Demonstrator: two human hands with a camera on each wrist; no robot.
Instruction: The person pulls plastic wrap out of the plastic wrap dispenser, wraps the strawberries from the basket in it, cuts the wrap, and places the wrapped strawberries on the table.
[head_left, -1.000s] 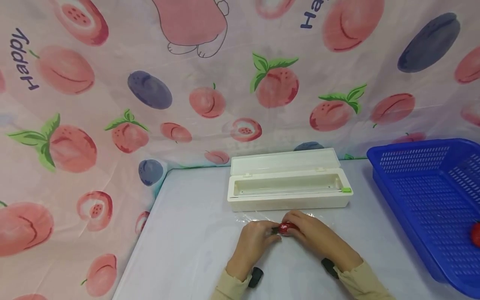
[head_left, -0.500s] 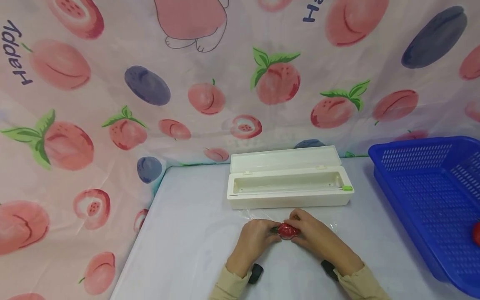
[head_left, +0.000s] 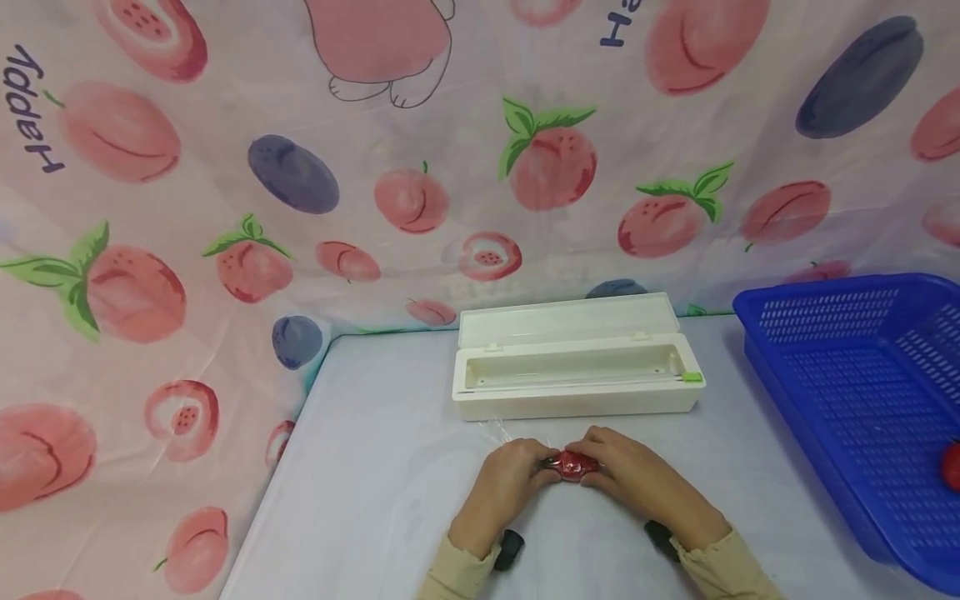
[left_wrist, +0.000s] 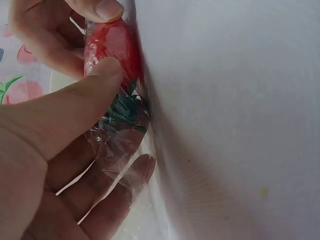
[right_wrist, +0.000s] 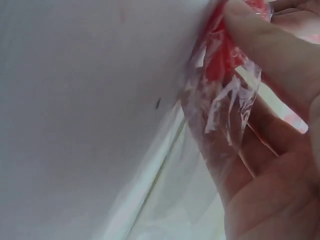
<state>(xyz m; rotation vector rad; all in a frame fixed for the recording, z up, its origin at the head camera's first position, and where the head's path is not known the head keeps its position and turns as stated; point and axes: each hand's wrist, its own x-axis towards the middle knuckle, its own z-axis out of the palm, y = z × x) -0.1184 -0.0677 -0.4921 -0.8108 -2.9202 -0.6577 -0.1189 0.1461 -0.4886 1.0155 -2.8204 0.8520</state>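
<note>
A red fruit (head_left: 572,466) with a dark green leafy top, strawberry-like, is held just over the table, wrapped in clear cling film (left_wrist: 120,165). My left hand (head_left: 508,477) pinches its leafy end; in the left wrist view the thumb presses on the red body and the fingers lie behind the film. My right hand (head_left: 626,467) pinches the opposite end, thumb on the red surface. Crumpled film (right_wrist: 227,115) trails across the right fingers in the right wrist view. The fruit's far side is hidden by the hands.
Behind the hands stands a long white cling film dispenser (head_left: 577,405), its lid raised and a green slider (head_left: 692,377) at its right end. On the right is a blue basket (head_left: 795,408) with a red tomato-like thing (head_left: 952,467) inside. A fruit-printed cloth (head_left: 420,142) hangs behind.
The right hand has closed in around the right end of the fruit, and the film beyond that hand shows less. The fruit appears turned slightly, still between both hands.
</note>
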